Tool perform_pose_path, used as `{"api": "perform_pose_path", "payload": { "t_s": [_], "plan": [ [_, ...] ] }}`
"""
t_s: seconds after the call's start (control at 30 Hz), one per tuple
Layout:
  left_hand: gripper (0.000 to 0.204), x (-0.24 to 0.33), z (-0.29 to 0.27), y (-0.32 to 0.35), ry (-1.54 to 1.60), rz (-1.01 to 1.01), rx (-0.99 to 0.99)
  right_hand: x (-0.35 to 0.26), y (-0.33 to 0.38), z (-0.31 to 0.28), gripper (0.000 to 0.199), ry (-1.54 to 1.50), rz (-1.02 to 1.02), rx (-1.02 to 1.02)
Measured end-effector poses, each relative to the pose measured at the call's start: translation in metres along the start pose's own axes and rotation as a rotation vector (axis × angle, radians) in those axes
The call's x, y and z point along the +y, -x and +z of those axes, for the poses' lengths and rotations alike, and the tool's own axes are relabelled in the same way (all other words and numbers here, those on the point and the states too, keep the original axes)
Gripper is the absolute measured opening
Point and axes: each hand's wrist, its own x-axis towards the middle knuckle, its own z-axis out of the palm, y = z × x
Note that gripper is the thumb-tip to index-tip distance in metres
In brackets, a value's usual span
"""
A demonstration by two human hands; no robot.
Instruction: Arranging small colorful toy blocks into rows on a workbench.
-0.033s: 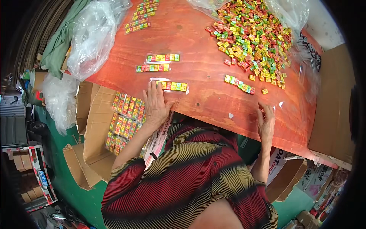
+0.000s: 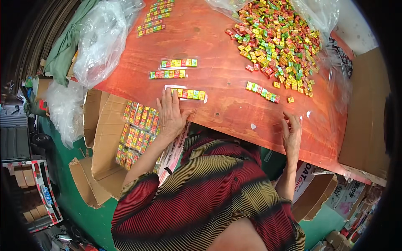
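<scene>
Bare hands meet the front of a red table (image 2: 209, 44) in the head view. Nearly flat, the left hand (image 2: 170, 118) lays its fingertips on a row of small boxes (image 2: 191, 94); the right hand (image 2: 292, 133), loosely curled, visibly grips nothing, a second row (image 2: 263, 92) ahead to its left, a colorful heap (image 2: 278, 46) beyond.

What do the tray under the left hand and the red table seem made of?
Tray: likely thin clear plastic, glossy; its rim catches light. Table: wood, perhaps plywood, stained or painted red, faintly shiny; grain and knots show.
</scene>
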Motion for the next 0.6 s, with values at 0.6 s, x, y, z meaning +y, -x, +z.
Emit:
{"api": "perform_pose_path", "payload": {
  "t_s": [0.6],
  "plan": [
    [0.046, 0.159, 0.020, -0.029, 0.427, 0.716, -0.087, 0.009, 0.028, 0.006, 0.029, 0.279, -0.015, 0.022]
  ]
}}
